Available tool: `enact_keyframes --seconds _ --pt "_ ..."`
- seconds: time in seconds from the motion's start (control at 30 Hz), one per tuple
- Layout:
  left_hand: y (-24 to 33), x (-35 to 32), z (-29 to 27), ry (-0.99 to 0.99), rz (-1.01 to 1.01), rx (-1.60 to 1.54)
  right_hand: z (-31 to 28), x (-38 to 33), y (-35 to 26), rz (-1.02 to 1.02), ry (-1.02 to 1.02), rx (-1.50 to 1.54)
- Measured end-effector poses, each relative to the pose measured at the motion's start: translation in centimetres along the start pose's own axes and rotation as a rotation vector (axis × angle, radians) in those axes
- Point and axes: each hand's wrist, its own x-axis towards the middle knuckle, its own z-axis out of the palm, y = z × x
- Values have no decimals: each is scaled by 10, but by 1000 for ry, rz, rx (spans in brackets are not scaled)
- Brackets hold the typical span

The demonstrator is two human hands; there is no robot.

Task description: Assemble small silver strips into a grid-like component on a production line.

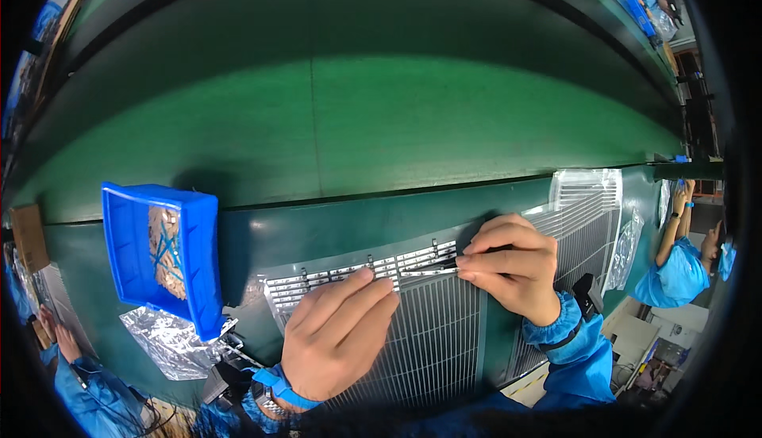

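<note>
On the near edge of the dark green table (357, 216) lies a flat tray of narrow metal strips (432, 335), set in close parallel rows, and both hands work at its far edge. The left hand (337, 335) rests palm down on the tray, fingers held loosely together and pointing up toward the top row, gripping nothing that can be seen. The right hand (512, 267) is pinched closed, thumb and forefinger gripping a slim dark tool (444, 265) whose tip touches the top row of strips just beside the left fingertips. Both wrists wear blue cuffs. A second tray in clear plastic wrap (587, 200) lies just behind and to the right of the right hand. Well apart to the left stands a blue plastic bin (127, 255) holding brownish pieces and blue ties, with a crumpled silver foil bag (163, 335) touching its near corner. Another person in a blue coat (675, 267) stands at the far right.
</note>
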Motion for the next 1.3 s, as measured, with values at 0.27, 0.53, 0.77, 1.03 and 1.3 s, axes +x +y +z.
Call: enact_keyframes --seconds 0.27,0.53,0.77,1.03,1.3 --pt "1 2 0 -2 -41 -24 -2 1 0 22 -46 26" --pt "-1 1 1 2 -36 -41 -2 -1 -1 36 -41 12" --pt "0 0 1 -8 -49 -50 -2 -2 0 37 -48 8" --pt "0 0 0 -6 -43 -51 -2 -1 -1 44 -49 5" --pt "0 -1 0 -20 -43 -51 -3 -1 -2 49 -46 0"
